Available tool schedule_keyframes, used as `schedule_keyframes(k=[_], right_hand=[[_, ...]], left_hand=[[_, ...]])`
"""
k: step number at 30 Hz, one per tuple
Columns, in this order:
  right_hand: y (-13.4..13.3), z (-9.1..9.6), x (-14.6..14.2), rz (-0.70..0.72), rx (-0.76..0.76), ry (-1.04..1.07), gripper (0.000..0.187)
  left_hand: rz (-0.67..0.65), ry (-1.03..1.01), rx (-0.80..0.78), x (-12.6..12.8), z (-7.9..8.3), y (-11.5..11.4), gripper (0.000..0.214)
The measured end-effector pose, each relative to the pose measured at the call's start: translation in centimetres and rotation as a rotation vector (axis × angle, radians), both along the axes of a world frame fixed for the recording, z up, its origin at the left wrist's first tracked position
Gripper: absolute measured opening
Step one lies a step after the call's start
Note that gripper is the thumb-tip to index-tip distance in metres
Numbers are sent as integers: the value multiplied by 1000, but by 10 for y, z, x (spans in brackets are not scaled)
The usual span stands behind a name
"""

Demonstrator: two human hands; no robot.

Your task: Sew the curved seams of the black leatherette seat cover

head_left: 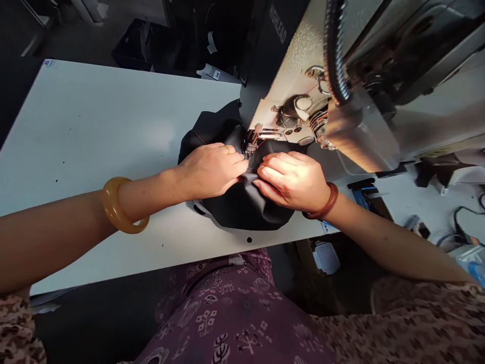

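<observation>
The black material point(261, 210) lies beneath both hands, bunched around the presser foot point(250, 148) of the sewing machine point(290, 48). The left hand point(212, 171) is nearly closed: fingers bent, fingertips and thumb gripping the material just beside the presser foot, which is at its 2 o'clock. The right hand point(293, 181) is likewise mostly closed, fingers curled, fingertips and thumb on a fold; the presser foot is at its 10 o'clock. The bulk of the material extends to 4 o'clock of the left hand and 8 o'clock of the right hand, spanning the gap between them. A further portion, bearing a reddish stitch line point(199, 137), projects at 11 o'clock of the left hand. The white tabletop point(113, 121) extends to 9 o'clock of the material.
</observation>
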State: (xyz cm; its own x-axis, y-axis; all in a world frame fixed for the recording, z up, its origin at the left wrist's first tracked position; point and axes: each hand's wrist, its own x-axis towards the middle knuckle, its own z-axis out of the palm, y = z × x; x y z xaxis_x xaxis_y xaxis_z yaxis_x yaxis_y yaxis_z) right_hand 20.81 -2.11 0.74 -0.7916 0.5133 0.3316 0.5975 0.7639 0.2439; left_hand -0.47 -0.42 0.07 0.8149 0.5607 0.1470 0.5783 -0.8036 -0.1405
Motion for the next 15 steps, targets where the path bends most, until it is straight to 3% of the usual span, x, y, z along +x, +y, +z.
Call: schedule_keyframes(k=[3, 6, 8, 10, 12, 13, 15], right_hand=[[-2, 0, 2, 11, -54, 72, 33], [-13, -12, 22, -29, -122, 311, 30], [-28, -36, 45, -224, -184, 613, 29], [-42, -71, 68, -572, -267, 1034, 32], [-48, -108, 81, -916, -514, 1449, 44], [-46, -122, 82, -1012, -691, 1601, 49], [-30, -139, 73, -994, -931, 1760, 51]], left_hand=[[1, -12, 34, -1, 1, 1, 29], [-35, -63, 47, -3, -2, 4, 28], [-100, -118, 60, -4, -7, 7, 31], [-176, -161, 83, -5, -13, 9, 35], [-225, -179, 109, -6, -17, 11, 37], [-231, -179, 117, -6, -18, 11, 36], [-225, -168, 136, -6, -18, 10, 34]])
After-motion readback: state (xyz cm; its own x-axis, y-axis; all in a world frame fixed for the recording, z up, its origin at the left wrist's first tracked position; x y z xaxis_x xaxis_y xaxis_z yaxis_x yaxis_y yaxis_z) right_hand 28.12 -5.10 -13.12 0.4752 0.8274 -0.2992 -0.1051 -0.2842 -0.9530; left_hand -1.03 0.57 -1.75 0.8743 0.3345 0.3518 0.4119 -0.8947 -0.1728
